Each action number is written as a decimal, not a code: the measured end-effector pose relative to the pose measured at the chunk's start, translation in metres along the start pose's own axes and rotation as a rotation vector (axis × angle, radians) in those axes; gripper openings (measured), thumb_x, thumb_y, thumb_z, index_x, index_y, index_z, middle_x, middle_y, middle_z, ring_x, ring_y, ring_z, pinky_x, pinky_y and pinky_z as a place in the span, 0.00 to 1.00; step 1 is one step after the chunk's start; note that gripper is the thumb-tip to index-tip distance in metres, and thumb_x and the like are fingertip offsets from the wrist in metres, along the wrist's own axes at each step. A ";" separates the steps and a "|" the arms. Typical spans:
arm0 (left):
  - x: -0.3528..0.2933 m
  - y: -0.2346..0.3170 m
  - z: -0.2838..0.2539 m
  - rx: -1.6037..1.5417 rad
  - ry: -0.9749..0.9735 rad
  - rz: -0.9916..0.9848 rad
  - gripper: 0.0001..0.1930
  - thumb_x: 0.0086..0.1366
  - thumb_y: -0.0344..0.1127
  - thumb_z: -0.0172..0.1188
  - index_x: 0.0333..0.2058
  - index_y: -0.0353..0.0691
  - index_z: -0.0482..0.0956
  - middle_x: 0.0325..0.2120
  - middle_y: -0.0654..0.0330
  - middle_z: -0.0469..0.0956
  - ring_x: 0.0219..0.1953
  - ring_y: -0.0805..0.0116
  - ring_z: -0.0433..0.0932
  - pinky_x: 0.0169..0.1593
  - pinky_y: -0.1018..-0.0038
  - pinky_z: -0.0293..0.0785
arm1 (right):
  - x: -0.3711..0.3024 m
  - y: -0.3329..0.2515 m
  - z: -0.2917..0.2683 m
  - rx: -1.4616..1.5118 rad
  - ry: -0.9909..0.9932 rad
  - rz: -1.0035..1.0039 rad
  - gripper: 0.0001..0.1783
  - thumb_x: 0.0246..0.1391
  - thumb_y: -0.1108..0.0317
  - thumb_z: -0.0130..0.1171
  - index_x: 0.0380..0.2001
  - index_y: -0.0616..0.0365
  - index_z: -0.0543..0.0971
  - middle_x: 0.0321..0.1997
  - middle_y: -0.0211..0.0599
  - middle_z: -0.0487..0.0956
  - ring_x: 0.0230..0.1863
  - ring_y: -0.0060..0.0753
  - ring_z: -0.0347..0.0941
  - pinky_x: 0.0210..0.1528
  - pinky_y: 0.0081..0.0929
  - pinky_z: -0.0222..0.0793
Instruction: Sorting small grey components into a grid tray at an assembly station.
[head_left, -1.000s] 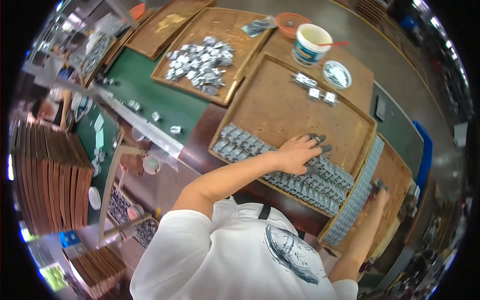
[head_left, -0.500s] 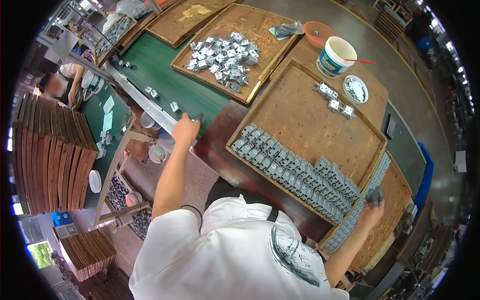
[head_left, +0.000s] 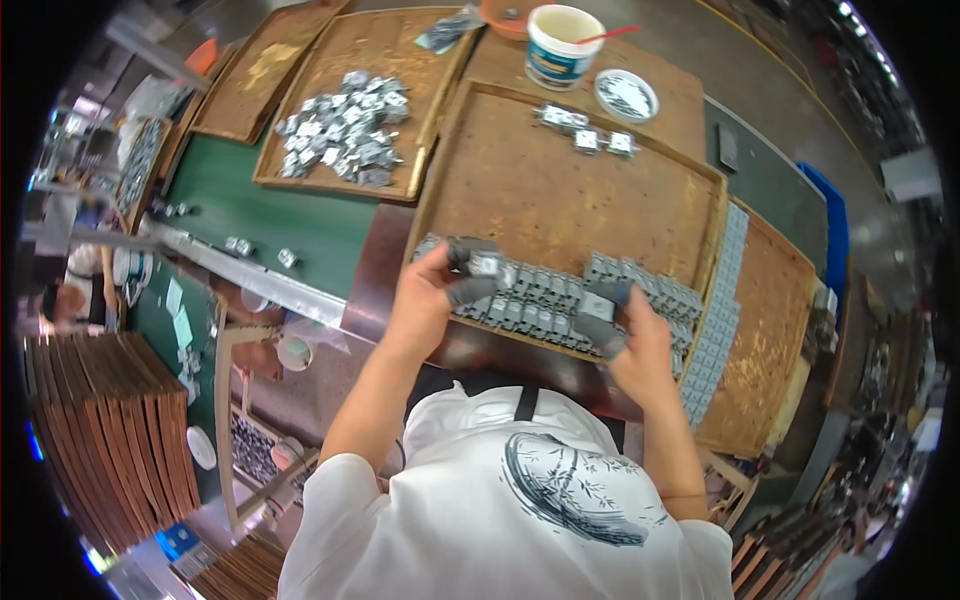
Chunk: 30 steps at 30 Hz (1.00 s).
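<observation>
My left hand (head_left: 432, 298), with dark coverings on its fingertips, pinches a small silvery box-shaped metal part (head_left: 486, 265). It hovers over the near-left end of the rows of grey metal parts (head_left: 530, 316) in the large wooden tray (head_left: 480, 180). To the right, my right hand (head_left: 640, 345), its fingertips covered too, is closed on another square metal part (head_left: 597, 306) above the same rows. Both hands are apart from each other. The fingers partly hide the held parts and some of the rows beneath.
Loose metal parts (head_left: 345, 125) are heaped in another wooden tray (head_left: 420, 160). A few lie on the green belt (head_left: 215, 175). Beyond the large tray stand a white bucket (head_left: 560, 62) and a white bowl (head_left: 627, 95). Stacked boards (head_left: 110, 430) stand at left, near a co-worker (head_left: 75, 295).
My left hand has come from the green belt to the tray's rows, now with a metal part. My right hand has moved left from the tray's right side to over the rows. The view has shifted.
</observation>
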<state>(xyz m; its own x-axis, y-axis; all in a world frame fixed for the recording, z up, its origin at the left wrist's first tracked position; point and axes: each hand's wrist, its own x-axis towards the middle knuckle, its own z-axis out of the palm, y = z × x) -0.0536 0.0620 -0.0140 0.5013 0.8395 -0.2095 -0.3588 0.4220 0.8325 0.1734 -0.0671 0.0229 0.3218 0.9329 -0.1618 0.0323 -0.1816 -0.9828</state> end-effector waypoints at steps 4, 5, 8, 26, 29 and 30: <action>-0.004 -0.005 0.041 0.215 -0.167 0.030 0.18 0.58 0.16 0.62 0.48 0.32 0.78 0.43 0.62 0.79 0.46 0.72 0.78 0.53 0.74 0.75 | 0.004 -0.015 -0.007 -0.618 -0.016 -0.400 0.14 0.49 0.71 0.65 0.37 0.65 0.74 0.33 0.45 0.76 0.31 0.47 0.75 0.32 0.34 0.71; -0.002 -0.006 0.047 0.149 -0.195 -0.038 0.18 0.59 0.16 0.61 0.49 0.32 0.78 0.44 0.63 0.79 0.47 0.72 0.77 0.53 0.74 0.74 | 0.005 -0.016 -0.009 -0.652 -0.030 -0.460 0.14 0.48 0.70 0.65 0.37 0.65 0.76 0.33 0.45 0.75 0.32 0.48 0.74 0.32 0.34 0.70; -0.006 -0.015 0.058 0.178 -0.274 -0.032 0.18 0.61 0.17 0.60 0.50 0.32 0.76 0.45 0.63 0.76 0.50 0.72 0.75 0.54 0.74 0.73 | -0.003 -0.018 -0.012 -0.655 -0.003 -0.453 0.15 0.41 0.73 0.67 0.31 0.64 0.73 0.32 0.45 0.72 0.31 0.51 0.72 0.32 0.37 0.69; 0.000 -0.054 0.097 0.958 -0.431 0.505 0.36 0.44 0.29 0.69 0.56 0.35 0.72 0.50 0.47 0.73 0.51 0.44 0.72 0.54 0.60 0.70 | -0.026 0.020 -0.026 -0.378 0.100 -0.116 0.28 0.45 0.53 0.73 0.40 0.63 0.75 0.35 0.43 0.79 0.32 0.30 0.77 0.33 0.28 0.72; 0.002 -0.057 0.104 0.871 -0.561 0.470 0.37 0.44 0.31 0.70 0.57 0.36 0.71 0.51 0.48 0.74 0.52 0.45 0.73 0.56 0.61 0.70 | -0.021 0.025 -0.040 -0.234 -0.180 0.017 0.28 0.43 0.51 0.70 0.38 0.64 0.75 0.34 0.51 0.80 0.35 0.57 0.78 0.35 0.38 0.73; 0.003 -0.055 0.108 0.932 -0.589 0.529 0.35 0.46 0.33 0.71 0.56 0.35 0.73 0.52 0.48 0.76 0.51 0.47 0.76 0.54 0.62 0.72 | -0.023 0.028 -0.040 -0.217 -0.160 -0.019 0.27 0.43 0.51 0.69 0.36 0.64 0.77 0.31 0.53 0.81 0.33 0.55 0.79 0.34 0.36 0.73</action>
<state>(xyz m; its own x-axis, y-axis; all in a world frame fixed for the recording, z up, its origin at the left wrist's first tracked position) 0.0527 0.0047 -0.0055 0.8315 0.4476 0.3291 -0.0462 -0.5346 0.8438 0.2048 -0.1066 0.0026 0.1664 0.9708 -0.1728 0.2444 -0.2104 -0.9466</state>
